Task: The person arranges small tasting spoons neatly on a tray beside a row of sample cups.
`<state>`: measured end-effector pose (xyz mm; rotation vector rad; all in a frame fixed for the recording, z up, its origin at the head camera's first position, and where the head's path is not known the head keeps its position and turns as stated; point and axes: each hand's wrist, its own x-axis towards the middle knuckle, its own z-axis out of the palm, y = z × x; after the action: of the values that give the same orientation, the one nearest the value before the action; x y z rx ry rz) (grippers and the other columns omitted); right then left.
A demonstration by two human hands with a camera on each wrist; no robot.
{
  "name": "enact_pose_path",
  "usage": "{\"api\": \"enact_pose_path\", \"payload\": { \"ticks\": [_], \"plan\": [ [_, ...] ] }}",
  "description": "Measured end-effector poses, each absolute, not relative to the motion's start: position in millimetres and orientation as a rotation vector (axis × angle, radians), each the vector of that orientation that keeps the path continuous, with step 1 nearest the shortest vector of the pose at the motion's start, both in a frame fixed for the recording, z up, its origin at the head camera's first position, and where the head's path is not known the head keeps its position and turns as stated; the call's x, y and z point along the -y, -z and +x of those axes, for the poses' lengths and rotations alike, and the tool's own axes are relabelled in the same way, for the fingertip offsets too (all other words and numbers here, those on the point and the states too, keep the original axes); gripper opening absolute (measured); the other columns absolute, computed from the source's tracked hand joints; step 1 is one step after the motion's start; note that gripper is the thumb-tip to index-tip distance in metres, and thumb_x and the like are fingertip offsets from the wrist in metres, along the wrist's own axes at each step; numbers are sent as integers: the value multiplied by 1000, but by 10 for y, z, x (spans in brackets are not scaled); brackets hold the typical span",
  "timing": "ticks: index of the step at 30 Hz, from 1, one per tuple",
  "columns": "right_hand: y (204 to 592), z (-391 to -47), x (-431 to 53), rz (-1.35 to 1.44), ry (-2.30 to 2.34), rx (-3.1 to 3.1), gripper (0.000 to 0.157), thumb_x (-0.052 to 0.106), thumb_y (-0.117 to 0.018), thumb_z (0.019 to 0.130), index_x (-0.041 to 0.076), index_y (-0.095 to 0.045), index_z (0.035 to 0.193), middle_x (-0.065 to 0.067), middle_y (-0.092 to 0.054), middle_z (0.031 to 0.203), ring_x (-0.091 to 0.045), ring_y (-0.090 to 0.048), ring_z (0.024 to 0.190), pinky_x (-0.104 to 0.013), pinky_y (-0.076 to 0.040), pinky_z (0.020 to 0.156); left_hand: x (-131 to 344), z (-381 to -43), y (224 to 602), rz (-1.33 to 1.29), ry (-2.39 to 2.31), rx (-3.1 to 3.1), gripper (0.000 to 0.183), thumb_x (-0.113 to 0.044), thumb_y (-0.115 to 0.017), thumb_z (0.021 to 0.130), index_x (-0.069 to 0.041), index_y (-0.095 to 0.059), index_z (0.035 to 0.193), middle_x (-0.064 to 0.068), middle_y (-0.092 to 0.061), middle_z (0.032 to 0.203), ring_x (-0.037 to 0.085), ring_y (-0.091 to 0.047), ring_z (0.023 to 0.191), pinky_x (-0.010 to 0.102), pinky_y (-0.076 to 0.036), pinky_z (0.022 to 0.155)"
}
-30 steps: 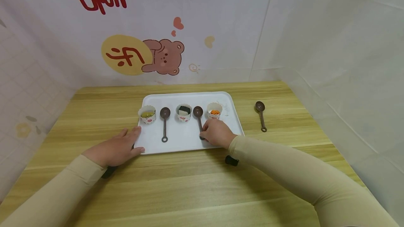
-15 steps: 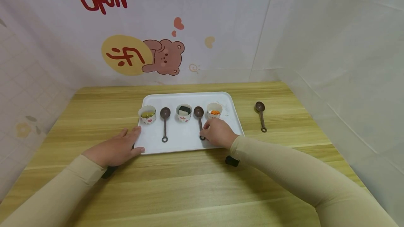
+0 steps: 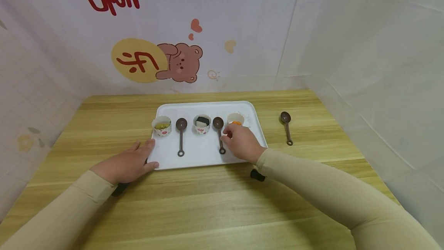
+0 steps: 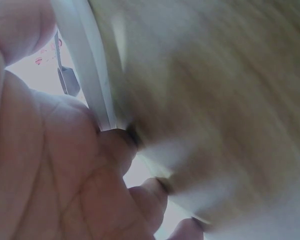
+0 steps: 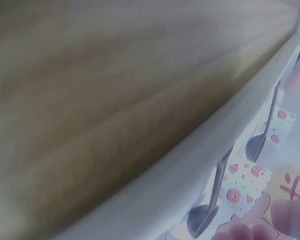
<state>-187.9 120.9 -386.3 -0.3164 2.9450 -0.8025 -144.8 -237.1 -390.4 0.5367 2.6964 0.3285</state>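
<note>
A white tray lies on the wooden table. It carries three paper cups: one with yellow-green filling, one with a dark and white filling and one with orange filling. Two brown spoons lie between them, the left spoon and the middle spoon. My right hand hovers over the tray beside the middle spoon's handle, fingers loosely curled with nothing in them, and it partly hides the orange cup. My left hand lies flat at the tray's near left corner, thumb on the rim.
A third brown spoon lies on the bare table right of the tray. White sheets with a bear picture wall the table at the back and both sides. A black wrist mount sits under my right sleeve.
My right hand has drawn back from the middle spoon's ring end towards the orange cup, uncovering the whole handle. The spoon lies where it was. My left hand has not moved.
</note>
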Motion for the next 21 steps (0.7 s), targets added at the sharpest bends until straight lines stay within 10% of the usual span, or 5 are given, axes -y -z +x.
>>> {"api": "enact_pose_path", "payload": {
  "ticks": [21],
  "plan": [
    [3779, -1976, -1419, -406, 767, -3125, 32, 29, -70, 102, 4, -72, 121, -17, -68, 129, -37, -61, 124, -48, -51, 108, 2366, -1451, 3912, 534, -334, -2701, 92, -56, -52, 107, 8, -19, 165, 31, -24, 170, 65, -19, 152, 72, -29, 120]
  ]
}}
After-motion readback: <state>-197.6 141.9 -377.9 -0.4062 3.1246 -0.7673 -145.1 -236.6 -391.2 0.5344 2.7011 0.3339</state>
